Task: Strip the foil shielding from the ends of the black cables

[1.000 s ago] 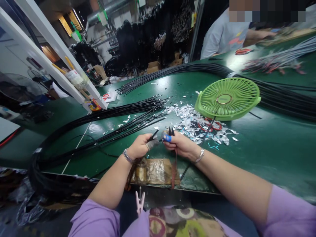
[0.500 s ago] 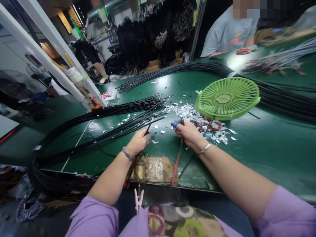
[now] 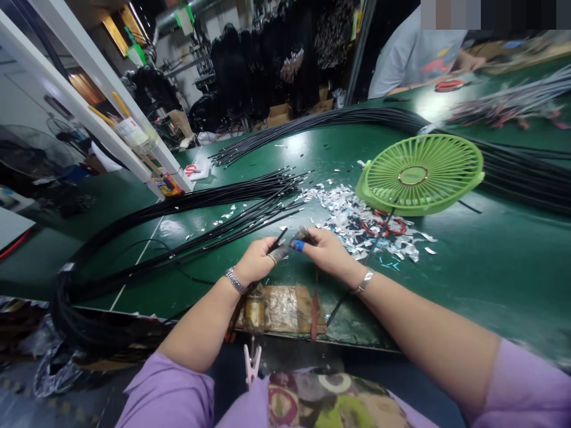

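Note:
Pinched in my left hand [image 3: 259,260] is a black cable [image 3: 280,238], whose end sticks up past the fingers; a grey cover sits on the thumb. Close to its right, my right hand [image 3: 328,254] has its fingers closed, with blue tape around the thumb. What it grips is mostly hidden; a reddish strap [image 3: 314,315] hangs below it. The fingertips of both hands nearly meet. Below them at the table edge lies a cardboard piece [image 3: 285,308] wrapped in clear tape.
A bundle of black cables [image 3: 147,215] curves along the left, and another bundle [image 3: 339,119] crosses the back. White scraps [image 3: 345,214] lie beside a green fan [image 3: 419,172] at right. Across the green table [image 3: 499,279] sits a person in a grey shirt [image 3: 401,59].
My right hand has moved left, up to my left hand, and the strap has come with it. My left hand has shifted slightly right. The view has tilted a little.

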A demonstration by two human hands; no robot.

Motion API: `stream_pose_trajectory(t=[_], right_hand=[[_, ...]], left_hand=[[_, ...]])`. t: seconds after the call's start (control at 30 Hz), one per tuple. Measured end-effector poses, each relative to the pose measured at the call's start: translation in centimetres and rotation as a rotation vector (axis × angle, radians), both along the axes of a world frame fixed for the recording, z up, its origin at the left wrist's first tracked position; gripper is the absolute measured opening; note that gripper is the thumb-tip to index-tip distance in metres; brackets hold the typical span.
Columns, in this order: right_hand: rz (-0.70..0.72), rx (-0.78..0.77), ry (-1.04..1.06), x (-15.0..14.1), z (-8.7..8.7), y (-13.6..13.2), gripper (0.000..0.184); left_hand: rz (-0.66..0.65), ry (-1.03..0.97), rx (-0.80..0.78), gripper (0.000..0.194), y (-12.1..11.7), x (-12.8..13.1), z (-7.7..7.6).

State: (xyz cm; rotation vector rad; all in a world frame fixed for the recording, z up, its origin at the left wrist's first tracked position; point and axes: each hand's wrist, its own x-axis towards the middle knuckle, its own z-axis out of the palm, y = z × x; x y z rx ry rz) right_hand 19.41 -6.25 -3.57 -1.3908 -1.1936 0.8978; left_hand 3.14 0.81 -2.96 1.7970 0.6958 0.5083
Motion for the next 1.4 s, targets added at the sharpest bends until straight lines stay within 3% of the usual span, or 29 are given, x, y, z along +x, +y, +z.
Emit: stream_pose_trajectory(t=[0.17, 0.23, 0.4, 0.6, 0.87, 1.1, 1.3, 1.4], right_hand=[[-0.271, -0.074, 0.462, 1.9, -0.3, 0.6, 0.037], [-0.276, -0.09, 0.509, 2.5, -0.1, 0.6, 0.039], [-0.166, -0.139, 0.427, 1.5, 0.3, 0.0, 0.04], [0.028, -0.207, 0.515, -0.3, 0.2, -0.2, 0.038], [0.099, -0.238, 0.658, -0.8, -0.5, -0.4, 0.046], [0.151, -0.269, 0.715, -0.7, -0.4, -0.4, 0.04], [0.159, -0.29, 0.685, -0.5, -0.5, -0.4, 0.042], [0.196, -0.251, 0.574, -0.6, -0.5, -0.5, 0.042]], left_hand=[[0.006, -0.029, -0.026, 0.034, -0.1, -0.1, 0.1], [0.029, -0.037, -0.08, 0.032, -0.1, -0.2, 0.0], [0.021, 0.085, -0.222, 0.036, -0.3, -0.3, 0.0], [-0.002, 0.097, -0.157, 0.039, -0.3, -0.3, 0.1], [0.007, 0.045, -0.18, 0.04, -0.1, -0.4, -0.3], [-0.005, 0.047, -0.173, 0.039, -0.1, -0.5, -0.3], [-0.053, 0.041, -0.092, 0.039, 0.0, -0.5, -0.4], [-0.07, 0.038, -0.085, 0.041, 0.0, -0.5, -0.5]])
